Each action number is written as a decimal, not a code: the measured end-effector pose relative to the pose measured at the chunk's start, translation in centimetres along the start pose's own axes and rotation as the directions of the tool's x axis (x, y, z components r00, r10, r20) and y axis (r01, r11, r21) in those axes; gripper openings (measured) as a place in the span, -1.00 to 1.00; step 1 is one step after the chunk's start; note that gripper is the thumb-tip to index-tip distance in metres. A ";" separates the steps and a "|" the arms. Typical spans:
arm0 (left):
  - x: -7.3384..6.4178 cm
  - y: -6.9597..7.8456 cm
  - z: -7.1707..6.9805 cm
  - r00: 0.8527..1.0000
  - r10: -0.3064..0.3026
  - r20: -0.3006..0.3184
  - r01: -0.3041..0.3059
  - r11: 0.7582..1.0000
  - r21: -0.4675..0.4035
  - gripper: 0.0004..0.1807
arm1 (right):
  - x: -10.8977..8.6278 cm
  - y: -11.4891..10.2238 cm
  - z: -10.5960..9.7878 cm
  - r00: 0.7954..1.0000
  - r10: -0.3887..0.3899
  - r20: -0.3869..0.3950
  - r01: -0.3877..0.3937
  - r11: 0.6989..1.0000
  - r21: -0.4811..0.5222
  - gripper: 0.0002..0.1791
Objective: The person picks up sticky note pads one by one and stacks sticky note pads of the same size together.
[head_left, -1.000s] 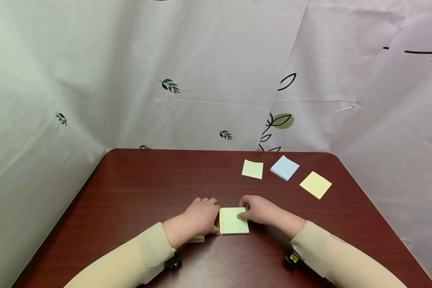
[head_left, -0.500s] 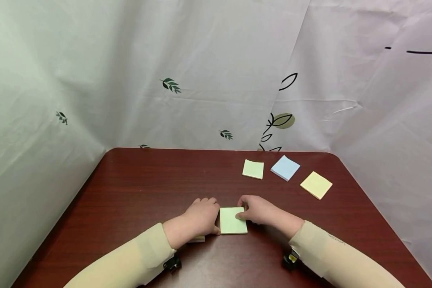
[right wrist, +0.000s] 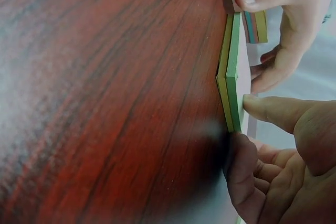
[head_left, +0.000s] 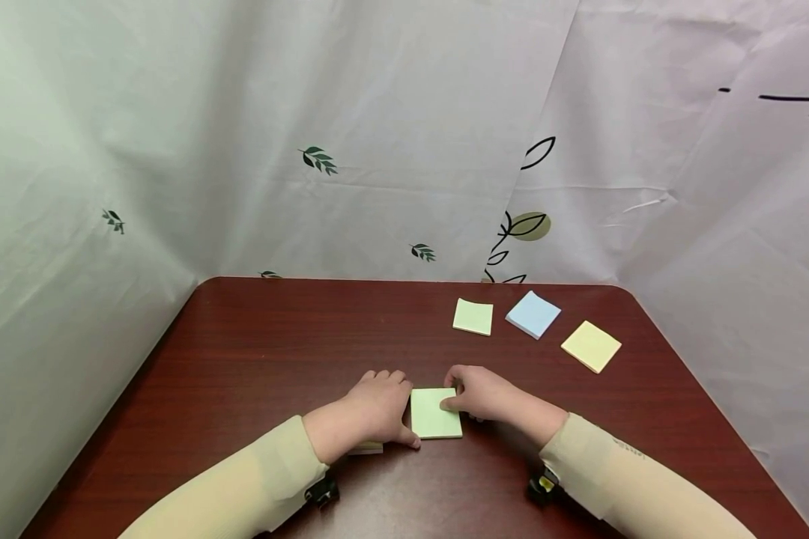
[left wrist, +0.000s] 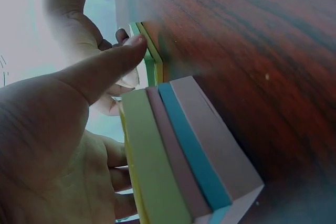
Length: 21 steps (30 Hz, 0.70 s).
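Note:
In the head view, a light green sticky note pad point(head_left: 428, 424) lies near the middle of the table on top of a yellow pad point(right wrist: 224, 56), whose edge shows in the right wrist view. The right hand point(head_left: 487, 394) pinches the right side of these pads, thumb on top and fingers curled at the edge. At their left side is the left hand point(head_left: 376, 408), its thumb stretched to the front left corner. Beneath the left palm stands a stack of sticky note pads point(left wrist: 168, 150) with green, pink and blue layers, mostly hidden in the head view.
Farther back on the dark red table point(head_left: 297, 322) lie a green pad point(head_left: 473, 317), a blue pad point(head_left: 532, 314) and a yellow pad point(head_left: 591, 346). A white patterned sheet point(head_left: 377, 150) hangs behind the table and along both sides.
The green pad has slid slightly left, and the yellow strip at its left edge is now covered. The left thumb has moved right to the front corner. The right hand has shifted slightly left.

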State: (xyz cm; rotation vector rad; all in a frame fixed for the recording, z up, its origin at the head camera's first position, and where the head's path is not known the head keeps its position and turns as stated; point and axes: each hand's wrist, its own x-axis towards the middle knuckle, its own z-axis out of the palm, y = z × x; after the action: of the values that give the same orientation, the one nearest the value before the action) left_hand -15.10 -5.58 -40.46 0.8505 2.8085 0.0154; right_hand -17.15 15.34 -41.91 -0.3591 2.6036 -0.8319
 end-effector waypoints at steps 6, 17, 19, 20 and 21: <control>0.2 0.0 0.1 1.000 -0.011 0.007 0.011 1.000 0.008 -0.23 | 0.0 0.0 0.1 1.000 -0.006 0.001 0.006 1.000 0.005 -0.74; 0.4 0.1 0.0 1.000 -0.014 0.006 0.014 1.000 0.016 -0.24 | 0.1 0.2 0.1 1.000 -0.008 -0.001 0.008 1.000 0.006 -0.75; 0.4 0.1 -0.1 1.000 -0.015 0.007 0.015 1.000 0.013 -0.24 | 0.2 0.2 0.1 1.000 -0.008 -0.002 0.008 1.000 0.005 -0.75; 0.4 0.1 -0.1 1.000 -0.016 0.008 0.016 1.000 0.013 -0.24 | 0.2 0.3 0.1 1.000 -0.008 -0.003 0.008 1.000 0.006 -0.75; 0.4 0.2 -0.2 1.000 -0.017 0.008 0.017 1.000 0.013 -0.25 | 0.2 0.3 0.1 1.000 -0.008 -0.004 0.008 1.000 0.007 -0.75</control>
State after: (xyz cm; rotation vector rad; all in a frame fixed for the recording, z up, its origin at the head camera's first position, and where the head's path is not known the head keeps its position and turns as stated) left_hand -15.39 -5.21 -40.39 0.8275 2.8106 -0.0091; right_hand -17.32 15.42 -42.22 -0.3665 2.6038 -0.8442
